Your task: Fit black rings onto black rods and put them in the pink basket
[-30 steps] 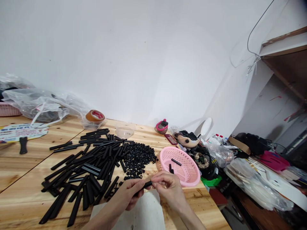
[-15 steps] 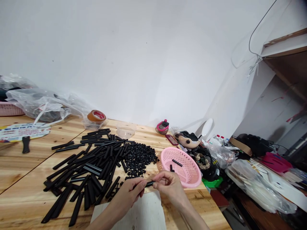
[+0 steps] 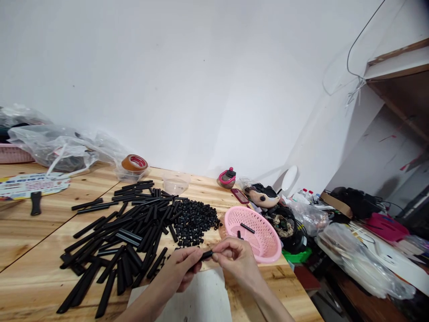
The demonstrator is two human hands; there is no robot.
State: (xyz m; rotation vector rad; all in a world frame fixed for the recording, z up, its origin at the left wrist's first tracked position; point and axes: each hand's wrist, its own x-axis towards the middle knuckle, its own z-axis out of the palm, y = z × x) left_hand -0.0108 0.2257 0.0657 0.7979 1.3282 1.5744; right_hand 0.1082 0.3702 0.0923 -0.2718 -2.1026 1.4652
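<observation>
My left hand [image 3: 181,268] and my right hand [image 3: 236,258] meet above the wooden table [image 3: 30,232], pinching a short black rubber or plastic tube [image 3: 207,255] between their fingers. Left of my hands lies a loose heap of long black tubes [image 3: 127,243]. Beside it is a mound of tiny black cut pieces [image 3: 196,222], just above my left hand. A pink plastic basket [image 3: 273,252] stands beyond my right hand, with a few black tube pieces [image 3: 247,228] inside. A white sheet [image 3: 197,297] lies under my wrists.
Along the back of the table are a brown tape roll [image 3: 134,163], a clear plastic bowl [image 3: 176,183] and clear plastic bags [image 3: 60,150]. A printed flyer [image 3: 33,185] lies at left. Cluttered bags, cables and boxes [image 3: 355,250] fill the lower shelf at right.
My hands stay nearly in place, still pinching the short tube. The view has shifted only slightly.
</observation>
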